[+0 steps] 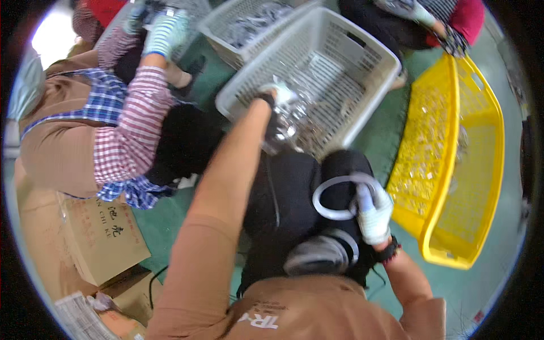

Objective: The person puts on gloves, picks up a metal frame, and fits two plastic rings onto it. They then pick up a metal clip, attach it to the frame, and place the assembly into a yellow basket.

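My left hand (276, 110) is stretched out to the near edge of the white basket (368, 48) and is shut around a bunch of small shiny clear bags (292, 127). The bunch hangs a little over the basket's near corner, just above my dark trousers (294, 187). I think these bags are very light and soft, and they look slippery, so a loose pinch could let some slide out. A full squeeze around the middle of the bunch seems the best way to hold them. What is inside them is too blurry for me to tell. My right hand (374, 212) wears a white glove and is closed on a white loop (338, 195) that looks like a bendy band or tube. The loop lies against my knee, and the hand holds it at its right side. I think it is light and springy, not hard, so holding it at 1 spot lets the rest flop or swing. Just to the right of that hand stands a yellow basket (479, 170) with many small pale bits in it. Another white basket (226, 22) sits behind the first one. On my left sits a person in a checked shirt (133, 130), with gloved hands up near the far baskets. A brown cardboard box (102, 238) rests on the green floor (385, 136) near that person. I see another person's arm at the top right.
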### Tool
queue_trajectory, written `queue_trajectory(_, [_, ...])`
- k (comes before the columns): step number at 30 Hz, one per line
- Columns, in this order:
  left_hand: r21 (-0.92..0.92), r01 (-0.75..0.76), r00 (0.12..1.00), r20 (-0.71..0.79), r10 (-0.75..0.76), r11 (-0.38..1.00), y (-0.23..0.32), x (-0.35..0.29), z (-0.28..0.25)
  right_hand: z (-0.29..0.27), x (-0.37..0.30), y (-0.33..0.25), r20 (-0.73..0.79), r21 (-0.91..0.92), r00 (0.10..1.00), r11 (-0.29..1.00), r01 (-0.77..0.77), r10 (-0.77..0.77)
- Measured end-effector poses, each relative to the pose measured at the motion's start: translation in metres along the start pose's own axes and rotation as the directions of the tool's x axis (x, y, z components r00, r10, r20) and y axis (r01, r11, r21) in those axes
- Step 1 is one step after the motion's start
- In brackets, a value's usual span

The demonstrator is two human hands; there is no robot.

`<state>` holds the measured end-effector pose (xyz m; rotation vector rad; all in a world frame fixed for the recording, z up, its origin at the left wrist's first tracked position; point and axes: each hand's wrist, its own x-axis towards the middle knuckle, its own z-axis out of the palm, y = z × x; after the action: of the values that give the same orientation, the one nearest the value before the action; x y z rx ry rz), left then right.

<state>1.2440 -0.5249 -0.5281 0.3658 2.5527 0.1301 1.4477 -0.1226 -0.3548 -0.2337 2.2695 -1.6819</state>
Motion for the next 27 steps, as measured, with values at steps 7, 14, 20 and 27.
queue_trajectory(7, [-0.244,0.093,0.990,-0.078,-0.115,0.965,0.084,0.095,0.029,-0.013,-0.016,0.029,-0.218,0.066,0.974,0.997,-0.050,0.064])
queue_trajectory(14, [-0.409,0.252,0.957,-0.031,-0.290,0.877,0.047,0.076,0.041,-0.008,-0.003,0.038,-0.127,0.097,0.992,0.995,0.023,-0.011])
queue_trajectory(20, [-0.206,0.140,0.716,-0.655,-0.243,0.968,0.087,0.005,-0.042,-0.003,-0.004,0.033,-0.140,0.088,0.990,0.996,0.023,-0.011])
queue_trajectory(27, [-0.297,-0.079,0.483,-0.846,-0.224,0.952,0.133,-0.131,-0.124,-0.015,-0.008,-0.013,-0.056,-0.070,0.985,0.984,-0.166,0.162])
